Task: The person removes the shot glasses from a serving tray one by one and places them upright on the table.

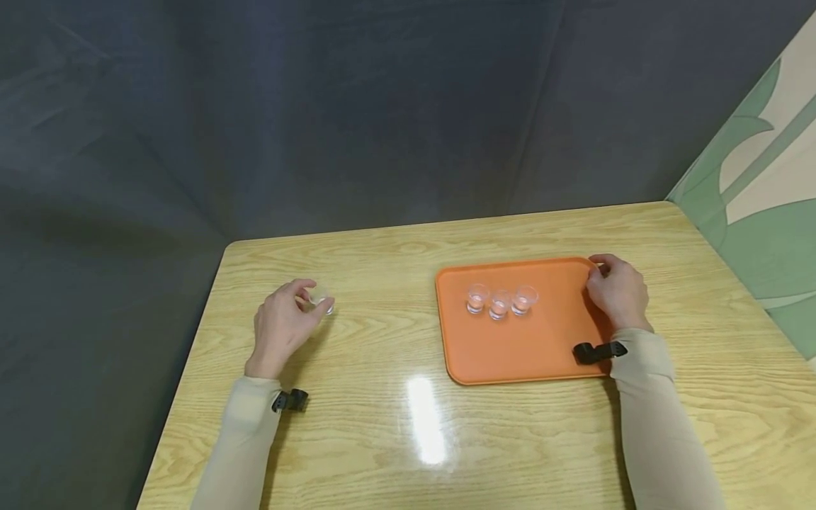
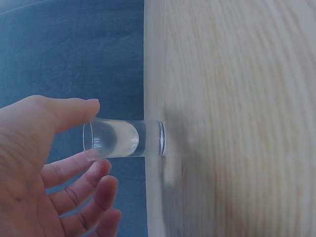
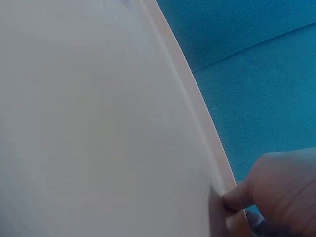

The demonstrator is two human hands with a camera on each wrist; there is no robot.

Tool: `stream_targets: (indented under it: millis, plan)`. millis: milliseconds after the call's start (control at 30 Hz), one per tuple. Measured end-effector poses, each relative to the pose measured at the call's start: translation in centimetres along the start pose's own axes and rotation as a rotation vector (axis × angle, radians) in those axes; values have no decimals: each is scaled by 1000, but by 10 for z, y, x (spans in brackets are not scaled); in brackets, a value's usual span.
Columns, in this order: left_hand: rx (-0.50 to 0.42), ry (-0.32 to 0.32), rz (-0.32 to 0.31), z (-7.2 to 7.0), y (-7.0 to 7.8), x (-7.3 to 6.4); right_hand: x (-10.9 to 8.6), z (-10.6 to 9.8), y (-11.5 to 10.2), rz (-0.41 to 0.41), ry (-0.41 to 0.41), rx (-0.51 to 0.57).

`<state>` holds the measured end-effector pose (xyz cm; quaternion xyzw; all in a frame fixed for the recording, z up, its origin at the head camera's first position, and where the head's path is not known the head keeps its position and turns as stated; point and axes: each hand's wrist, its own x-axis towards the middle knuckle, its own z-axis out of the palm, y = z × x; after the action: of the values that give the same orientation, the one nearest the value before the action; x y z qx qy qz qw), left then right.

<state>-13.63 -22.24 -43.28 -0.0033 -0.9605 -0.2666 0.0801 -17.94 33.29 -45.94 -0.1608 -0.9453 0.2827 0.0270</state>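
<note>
At the table's left side, a small clear shot glass (image 1: 329, 310) stands upright. My left hand (image 1: 285, 322) is around its top, thumb on one side and fingers on the other. In the left wrist view the thumb tip (image 2: 93, 105) is right by the rim of the shot glass (image 2: 116, 138), with the fingers loosely curved. On the right, my right hand (image 1: 617, 292) pinches the far right corner of an orange tray (image 1: 510, 354). The right wrist view shows the thumb (image 3: 238, 197) inside the tray's rim (image 3: 197, 116); the other fingers are mostly hidden.
Three more clear shot glasses (image 1: 499, 304) stand close together on the tray, left of its middle. Both rest on a wooden table (image 1: 357, 425), backed by a dark curtain (image 1: 382, 113). A green and cream patterned surface (image 1: 765, 191) borders the right side.
</note>
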Motion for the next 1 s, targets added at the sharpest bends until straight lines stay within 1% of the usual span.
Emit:
stream_targets:
  millis: [100, 167, 267, 333, 500, 733, 833, 1000]
  plan:
    - [-21, 13, 7, 0, 2, 1, -1, 0, 0, -7, 9, -3]
    - [-36, 35, 17, -1, 4, 0, -1, -1, 1, -7, 13, -6]
    - [-49, 67, 29, -4, 8, 0, -1, -1, 1, -2, 9, -6]
    - [-53, 76, 34, -4, 12, 0, -1, 0, 0, 0, 8, -4]
    - [-74, 46, 43, 1, 25, 1, 0, 0, 1, -5, 7, 0]
    - [-105, 14, 112, 12, 51, 4, 0, -1, 3, 0, -3, -2]
    - [-121, 1, 137, 20, 63, 4, 0, -1, 2, 4, -9, -2]
    - [-144, -46, 197, 39, 86, 5, 0, -1, 0, 16, -17, 0]
